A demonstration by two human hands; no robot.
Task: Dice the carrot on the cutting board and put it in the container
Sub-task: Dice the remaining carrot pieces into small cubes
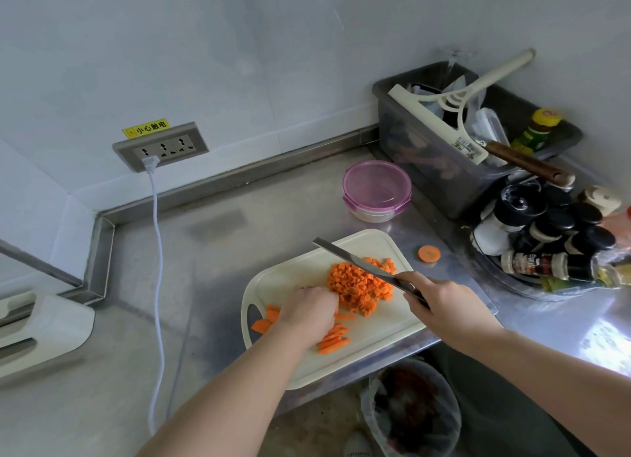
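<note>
From the head camera, your cream cutting board (375, 337) sits at the front edge of the steel table (239, 251), its handle hole toward your left. Look at the carrot: most of it is already a heap of small bright orange cubes, the diced carrot (358, 285), piled in the middle of the board. Nearer to you lie the carrot sticks (333, 344), thin uncut strips side by side, with a few wider carrot slabs (266, 320) by the handle hole.

Your left hand (307, 311) is knuckles-up, fingers curled down onto the sticks and pinning them. Your right hand (447, 306) is wrapped round the handle of the knife (355, 262). The blade slants over the heap, tip pointing away and to your left; whether it touches the cubes you can't tell from here.

One round carrot end (429, 253) lies on the table just off the board's right edge. The container (377, 190), clear with a pink clip lid on top, stands beyond the board, apart from it. A grey tub (444, 169) sits behind it, and the spice bottles (546, 231) crowd the right side.
</note>
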